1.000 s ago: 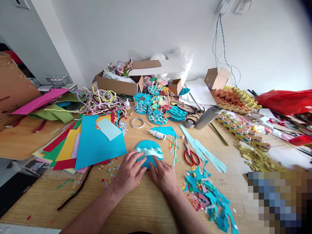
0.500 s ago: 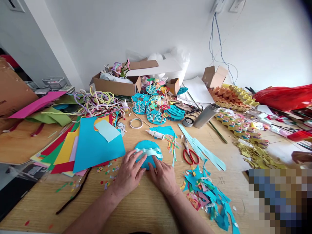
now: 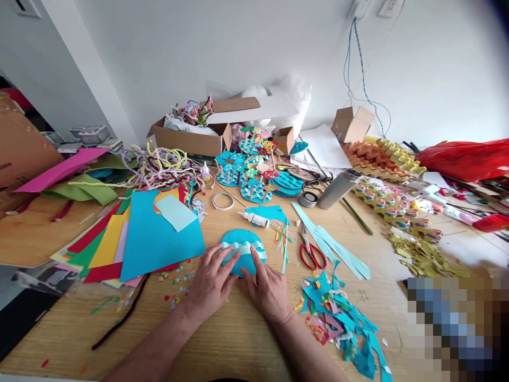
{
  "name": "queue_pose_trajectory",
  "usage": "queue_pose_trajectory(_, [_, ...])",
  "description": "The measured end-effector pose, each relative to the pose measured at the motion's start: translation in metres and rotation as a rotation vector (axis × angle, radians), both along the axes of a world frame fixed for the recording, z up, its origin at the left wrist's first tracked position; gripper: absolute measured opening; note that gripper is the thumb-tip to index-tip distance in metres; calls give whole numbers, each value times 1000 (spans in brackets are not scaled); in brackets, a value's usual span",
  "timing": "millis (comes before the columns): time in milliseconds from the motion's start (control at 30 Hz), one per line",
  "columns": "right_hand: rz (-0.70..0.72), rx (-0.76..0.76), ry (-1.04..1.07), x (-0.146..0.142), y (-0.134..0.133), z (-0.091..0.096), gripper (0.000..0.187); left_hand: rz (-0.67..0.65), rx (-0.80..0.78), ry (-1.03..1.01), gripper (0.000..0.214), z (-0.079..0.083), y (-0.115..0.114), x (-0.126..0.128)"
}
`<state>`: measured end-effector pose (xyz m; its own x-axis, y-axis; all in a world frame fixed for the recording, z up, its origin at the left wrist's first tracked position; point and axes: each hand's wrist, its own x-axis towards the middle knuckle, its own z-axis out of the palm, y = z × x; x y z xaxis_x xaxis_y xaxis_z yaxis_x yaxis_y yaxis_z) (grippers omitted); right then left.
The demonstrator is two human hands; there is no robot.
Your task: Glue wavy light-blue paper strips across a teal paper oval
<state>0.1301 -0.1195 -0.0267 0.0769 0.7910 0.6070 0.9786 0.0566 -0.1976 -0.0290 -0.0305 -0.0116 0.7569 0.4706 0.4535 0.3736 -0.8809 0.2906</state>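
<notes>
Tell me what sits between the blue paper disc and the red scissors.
Head view: a scatter of thin coloured paper strips lies between disc and scissors.

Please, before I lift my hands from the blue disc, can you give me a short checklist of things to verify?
1. Left hand and right hand both press the blue disc: ok.
2. Wavy strip lies across the disc: ok.
3. Strip stuck down fully: cannot tell.
4. Glue bottle close behind the disc: ok.
5. Scissors apart from the hands: ok.
6. Table beside the disc free of scraps: not ok.
</notes>
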Motion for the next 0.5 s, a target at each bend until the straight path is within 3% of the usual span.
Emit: queue_pose_trajectory(500, [-27,-82,-17,-1,2,-1,54,-3,-2,-8,47,0,1,0])
